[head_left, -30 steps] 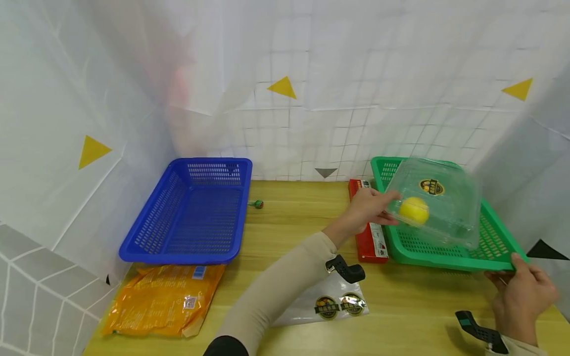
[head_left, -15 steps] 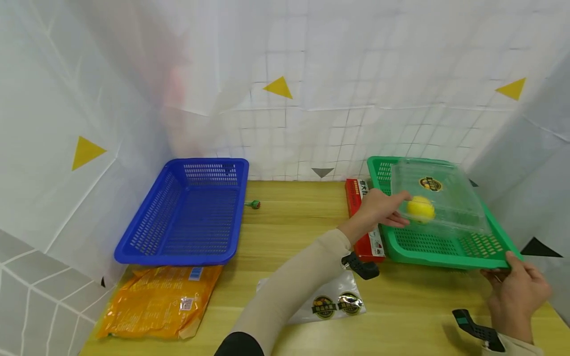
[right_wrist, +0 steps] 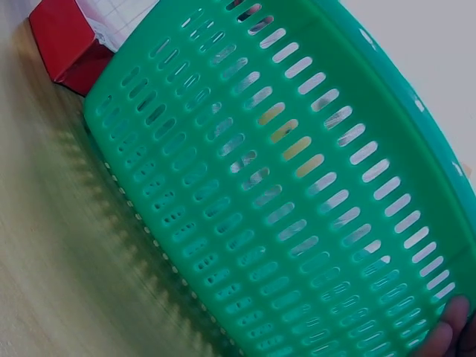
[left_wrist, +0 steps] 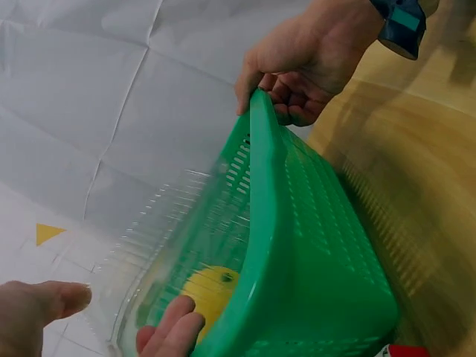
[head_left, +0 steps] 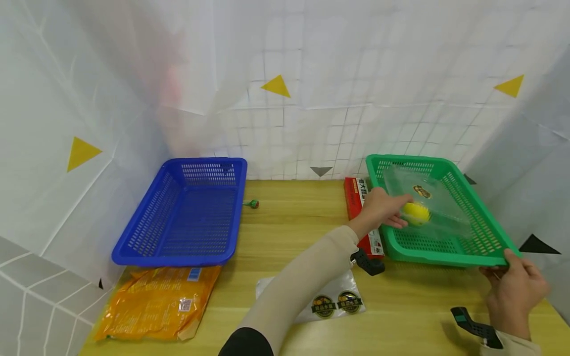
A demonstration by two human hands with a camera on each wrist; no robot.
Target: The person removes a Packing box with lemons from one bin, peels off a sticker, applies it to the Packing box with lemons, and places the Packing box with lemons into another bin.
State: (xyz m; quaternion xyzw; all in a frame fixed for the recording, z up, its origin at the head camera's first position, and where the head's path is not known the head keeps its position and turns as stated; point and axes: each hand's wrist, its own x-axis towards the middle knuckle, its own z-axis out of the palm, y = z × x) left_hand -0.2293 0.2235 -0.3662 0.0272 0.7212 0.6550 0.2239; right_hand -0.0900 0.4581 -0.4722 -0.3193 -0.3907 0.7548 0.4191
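Observation:
In the head view my left hand (head_left: 384, 206) pinches the left edge of a clear plastic box (head_left: 447, 203) with a round dark sticker on top. A round yellow fruit (head_left: 416, 214) with a small dark stem spot shows through the plastic. The box lies slanted within the green basket (head_left: 445, 258). My right hand (head_left: 520, 288) grips the basket's front right corner, thumb over the rim and fingers curled beneath. The left wrist view shows the left thumb (left_wrist: 74, 297) at the box's edge, with the fingers beside the fruit. Through the basket's slots, the right wrist view shows yellow patches.
A red carton (head_left: 355, 195) lies along the basket's left side. At the left stand a blue basket (head_left: 173, 260) and, before it, an orange packet (head_left: 156, 304). A lollipop (head_left: 254, 203) and a clear bag with stickers (head_left: 338, 302) lie on the wooden table (head_left: 294, 198).
My left hand has moved slightly right, and the clear box with the fruit has sunk lower into the green basket. The right hand keeps its hold on the corner.

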